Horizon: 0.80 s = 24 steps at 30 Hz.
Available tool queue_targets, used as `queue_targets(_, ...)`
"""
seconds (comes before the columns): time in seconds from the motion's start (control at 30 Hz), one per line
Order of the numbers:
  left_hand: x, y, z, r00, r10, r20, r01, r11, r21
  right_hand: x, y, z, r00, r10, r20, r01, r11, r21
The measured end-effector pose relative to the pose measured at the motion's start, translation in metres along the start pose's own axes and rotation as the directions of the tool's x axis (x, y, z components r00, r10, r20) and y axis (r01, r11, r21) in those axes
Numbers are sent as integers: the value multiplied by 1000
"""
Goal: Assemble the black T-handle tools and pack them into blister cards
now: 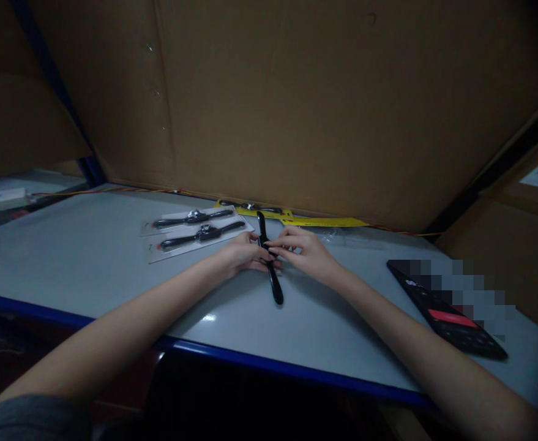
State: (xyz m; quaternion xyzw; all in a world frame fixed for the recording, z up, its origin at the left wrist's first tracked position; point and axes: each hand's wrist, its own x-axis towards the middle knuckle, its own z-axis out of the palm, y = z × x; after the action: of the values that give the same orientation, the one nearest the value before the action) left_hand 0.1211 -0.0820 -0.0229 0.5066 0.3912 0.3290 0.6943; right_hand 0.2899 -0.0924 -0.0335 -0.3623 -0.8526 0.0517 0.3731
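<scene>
A black spokeshave (275, 285) is held over the grey table, one handle pointing away and the other toward me. My left hand (246, 252) is closed around its middle from the left side, with the thumb on top. From the right, my right hand (302, 248) pinches at the same middle part with thumb and fingertips. The fingers hide the blade and any small screw there, so I cannot make out which detail the right fingertips grip.
Two carded spokeshaves (199, 236) lie to the left behind my left hand. Another spokeshave on a yellow card (287, 215) rests at the back, beside a yellow strip (326, 222) and clear plastic packaging (342, 237). A black package (443, 312) lies right. Cardboard (296, 110) walls the back.
</scene>
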Motion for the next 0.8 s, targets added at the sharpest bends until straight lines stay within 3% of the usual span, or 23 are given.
queue_targets(0.13, -2, -1, 2, 1000, -2, 28, 3, 999, -41, 1, 0, 1, 996, -58, -69, 49, 992, -120)
queue_targets(0.37, -1, -1, 3, 999, -34, -7, 34, 999, -9, 2, -10, 1, 997, -63, 37, 70, 960, -272)
queue_targets(0.63, 1, -1, 2, 999, -1, -36, 1, 1000, -18, 2, -14, 0, 998, 62, -3, -62, 997, -53)
queue_targets(0.8, 1, 0, 1, 1000, -9, -26, 9, 1000, -23, 2, -7, -2, 999, 32, -31, -33, 999, -41)
